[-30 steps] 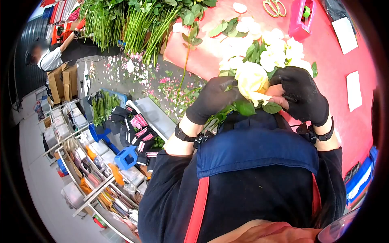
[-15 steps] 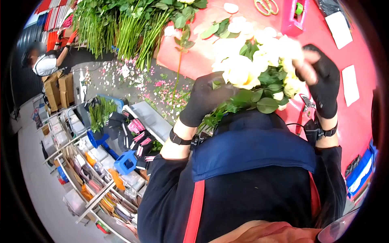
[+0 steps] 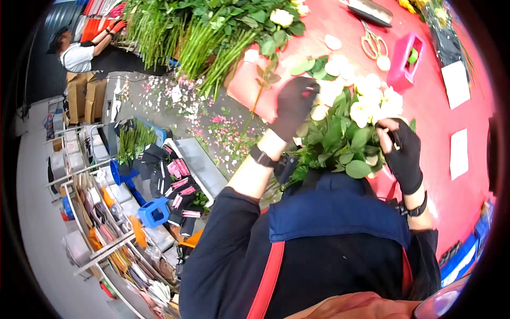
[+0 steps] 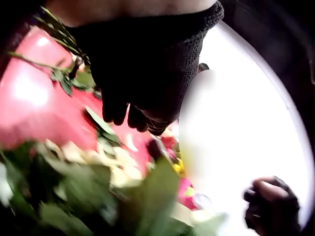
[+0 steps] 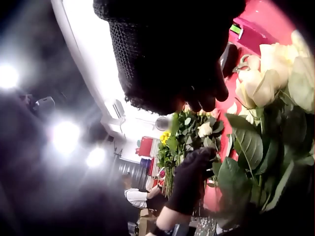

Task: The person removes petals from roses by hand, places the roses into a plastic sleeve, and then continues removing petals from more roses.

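Note:
A bunch of cream roses (image 3: 366, 103) with broad green leaves lies against my chest over the red table (image 3: 446, 111). My right hand (image 3: 396, 141), in a black glove, has its fingers curled in at the bunch's right side. In the right wrist view the right hand (image 5: 197, 93) sits beside the rose heads (image 5: 266, 73). My gloved left hand (image 3: 297, 101) is off the bunch, stretched out over loose cream roses (image 3: 326, 93) on the table. In the left wrist view the left hand's fingers (image 4: 123, 110) hang loosely and hold nothing.
Long green stems (image 3: 212, 37) are piled at the table's far left. Scissors (image 3: 373, 42), a pink dispenser (image 3: 405, 61) and white cards (image 3: 458, 154) lie on the red top. Petals litter the floor (image 3: 175, 95). Shelves (image 3: 122, 212) stand lower left; another person (image 3: 79, 53) works far left.
My left hand let go of the bunch and reached out over the table. My right hand came down from above the blooms and closed at the bunch's right side. The head view tilted.

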Action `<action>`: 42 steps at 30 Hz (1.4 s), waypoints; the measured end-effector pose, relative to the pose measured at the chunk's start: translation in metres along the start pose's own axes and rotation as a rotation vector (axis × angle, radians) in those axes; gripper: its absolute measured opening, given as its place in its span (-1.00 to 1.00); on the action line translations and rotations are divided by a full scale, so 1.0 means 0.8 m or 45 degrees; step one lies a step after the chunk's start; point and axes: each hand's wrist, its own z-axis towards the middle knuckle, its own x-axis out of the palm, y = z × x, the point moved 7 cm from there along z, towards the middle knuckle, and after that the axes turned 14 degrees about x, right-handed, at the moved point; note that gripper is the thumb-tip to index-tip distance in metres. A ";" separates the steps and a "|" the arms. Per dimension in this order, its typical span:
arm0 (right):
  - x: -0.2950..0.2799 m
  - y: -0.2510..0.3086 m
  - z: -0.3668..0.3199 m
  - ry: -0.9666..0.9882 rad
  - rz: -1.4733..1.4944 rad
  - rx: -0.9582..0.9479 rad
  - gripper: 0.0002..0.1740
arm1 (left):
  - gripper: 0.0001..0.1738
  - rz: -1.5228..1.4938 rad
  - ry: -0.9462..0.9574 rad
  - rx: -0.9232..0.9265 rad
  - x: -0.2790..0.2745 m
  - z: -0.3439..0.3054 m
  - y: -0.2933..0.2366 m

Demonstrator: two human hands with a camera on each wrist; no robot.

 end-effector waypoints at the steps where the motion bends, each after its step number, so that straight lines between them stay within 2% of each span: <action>1: 0.002 -0.001 -0.001 0.035 0.049 0.053 -0.78 | -0.79 0.403 -0.058 -0.013 -0.037 0.005 0.021; 2: 0.004 -0.003 0.000 0.070 0.094 0.109 -0.78 | -0.73 0.780 -0.166 0.263 -0.066 0.006 0.046; 3: 0.007 0.004 0.001 0.070 0.075 0.089 -0.78 | -0.67 1.057 -0.027 -0.169 -0.091 0.015 0.058; 4: 0.012 0.007 0.003 0.102 0.172 0.133 -0.78 | -0.68 1.354 -0.181 -0.098 -0.112 0.008 0.067; 6: 0.023 0.035 0.013 0.113 0.180 -0.040 -0.79 | -0.70 1.424 -0.020 -0.228 -0.133 -0.004 0.118; 9: 0.029 0.052 0.024 0.140 0.159 -0.081 -0.79 | -0.76 1.045 -0.178 0.013 -0.139 -0.011 0.127; 10: 0.030 0.055 0.029 0.157 0.146 -0.075 -0.79 | -0.79 0.989 -0.223 0.076 -0.139 -0.012 0.105; 12: 0.048 0.034 0.042 0.211 0.267 0.084 -0.83 | -0.82 0.872 -0.302 0.209 -0.137 -0.028 0.051; 15: 0.074 0.015 0.069 0.321 0.589 0.379 -0.82 | -0.84 0.123 -0.186 -0.160 -0.129 -0.060 0.017; 16: 0.082 0.011 0.077 0.357 0.731 0.502 -0.80 | -0.81 0.069 -0.115 -0.299 -0.124 -0.063 -0.028; 17: 0.092 0.003 0.088 0.316 0.704 0.368 -0.72 | -0.82 -0.058 -0.114 -0.381 -0.120 -0.080 -0.036; 18: 0.095 0.014 0.091 0.363 0.858 0.414 -0.65 | -0.82 -0.184 -0.114 -0.468 -0.115 -0.098 -0.041; 20: 0.111 0.027 0.080 0.676 1.087 0.684 -0.60 | -0.83 -0.366 -0.006 -0.536 -0.104 -0.123 -0.065; 21: 0.118 0.038 0.074 0.682 1.252 0.689 -0.62 | -0.73 -0.449 0.190 -0.636 -0.101 -0.137 -0.066; 22: 0.122 0.038 0.066 0.686 1.245 0.612 -0.63 | -0.67 -0.477 0.195 -0.566 -0.099 -0.139 -0.072; 24: 0.125 0.050 0.051 0.697 1.109 0.605 -0.66 | -0.56 -0.529 0.194 -0.435 -0.097 -0.142 -0.096; 25: 0.130 0.056 0.042 0.712 1.042 0.603 -0.67 | -0.45 -0.479 0.234 -0.455 -0.101 -0.140 -0.106; 26: 0.137 0.060 0.034 0.745 1.000 0.604 -0.66 | -0.48 -0.475 0.125 -0.361 -0.102 -0.131 -0.117; 28: 0.153 0.068 0.013 0.867 0.883 0.595 -0.66 | -0.58 -0.227 0.151 -0.296 -0.099 -0.104 -0.144; 30: 0.171 0.078 -0.003 0.873 0.971 0.269 -0.68 | -0.69 -0.092 0.177 -0.025 -0.092 -0.082 -0.168; 31: 0.182 0.076 -0.018 1.077 1.035 0.413 -0.70 | -0.74 -0.025 0.195 0.108 -0.089 -0.079 -0.179; 34: 0.173 0.099 -0.036 1.148 0.916 0.264 -0.71 | -0.81 -0.088 0.196 0.084 -0.086 -0.087 -0.184; 35: 0.151 0.116 -0.031 0.918 0.538 -0.115 -0.75 | -0.81 -0.070 0.170 0.067 -0.087 -0.090 -0.183; 36: 0.142 0.115 -0.032 0.775 0.466 -0.208 -0.76 | -0.80 -0.052 0.144 0.051 -0.089 -0.094 -0.182; 38: 0.123 0.113 -0.037 0.486 0.327 -0.397 -0.78 | -0.79 -0.093 0.063 -0.141 -0.096 -0.103 -0.172; 39: 0.106 0.118 -0.034 0.499 0.400 -0.271 -0.84 | -0.78 -0.076 -0.005 -0.058 -0.101 -0.102 -0.185; 42: 0.073 0.133 -0.029 0.303 0.454 -0.198 -0.90 | -0.76 -0.148 -0.081 -0.240 -0.101 -0.112 -0.182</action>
